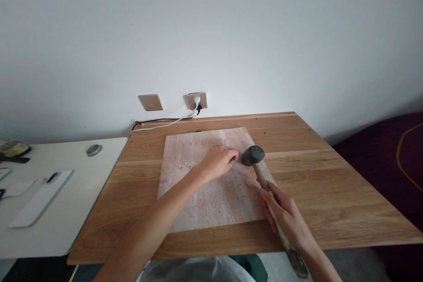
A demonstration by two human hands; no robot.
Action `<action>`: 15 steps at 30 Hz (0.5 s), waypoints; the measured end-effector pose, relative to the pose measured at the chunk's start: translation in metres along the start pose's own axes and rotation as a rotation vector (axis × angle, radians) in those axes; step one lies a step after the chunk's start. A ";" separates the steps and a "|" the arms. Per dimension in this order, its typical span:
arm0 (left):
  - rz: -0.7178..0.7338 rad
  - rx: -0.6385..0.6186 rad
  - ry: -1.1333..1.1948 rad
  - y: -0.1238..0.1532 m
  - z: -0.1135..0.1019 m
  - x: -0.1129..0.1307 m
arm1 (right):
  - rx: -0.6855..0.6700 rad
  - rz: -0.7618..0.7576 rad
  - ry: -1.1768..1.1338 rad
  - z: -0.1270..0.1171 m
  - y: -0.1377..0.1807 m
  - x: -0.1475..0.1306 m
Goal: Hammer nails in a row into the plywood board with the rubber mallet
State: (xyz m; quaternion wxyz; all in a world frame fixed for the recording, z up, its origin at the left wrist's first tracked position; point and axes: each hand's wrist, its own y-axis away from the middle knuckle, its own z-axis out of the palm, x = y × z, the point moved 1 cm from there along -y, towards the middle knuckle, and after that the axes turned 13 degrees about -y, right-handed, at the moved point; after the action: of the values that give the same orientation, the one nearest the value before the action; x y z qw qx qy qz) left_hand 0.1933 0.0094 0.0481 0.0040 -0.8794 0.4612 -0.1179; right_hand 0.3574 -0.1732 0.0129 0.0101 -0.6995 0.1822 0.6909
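A reddish-white wooden board (211, 205) lies flat on the brown table. Over its right half, my left hand (220, 161) is closed in a pinch; a tiny dark bit shows at the fingertips, too small to name. My right hand (282, 207) grips the wooden handle of a rubber mallet (254, 155). The mallet's black head is just right of my left fingers, apart from them, near the board's right edge. Small dark marks run in a row along the far part of the board, and a few small metallic bits show left of my left wrist.
The wooden table (307, 185) meets a white wall with a socket (201, 100), a plug and cables (165, 124) along its back edge. On the left, a white table (82, 176) holds a phone (42, 198) and a roll of tape (94, 150). Dark purple fabric (373, 150) lies at right.
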 end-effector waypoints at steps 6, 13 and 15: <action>0.025 -0.011 -0.088 -0.001 0.006 0.001 | -0.010 -0.009 -0.003 -0.001 0.001 0.004; 0.006 0.019 -0.084 -0.002 0.014 -0.001 | -0.002 -0.007 0.023 -0.001 0.002 0.002; -0.006 0.010 -0.071 -0.002 0.015 -0.002 | -0.005 -0.001 0.022 -0.001 0.002 0.003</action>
State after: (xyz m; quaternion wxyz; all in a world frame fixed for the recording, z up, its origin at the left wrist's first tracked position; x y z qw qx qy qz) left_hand 0.1973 0.0107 0.0337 0.0244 -0.8844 0.4574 -0.0892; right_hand 0.3581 -0.1757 0.0105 0.0068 -0.7074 0.1801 0.6835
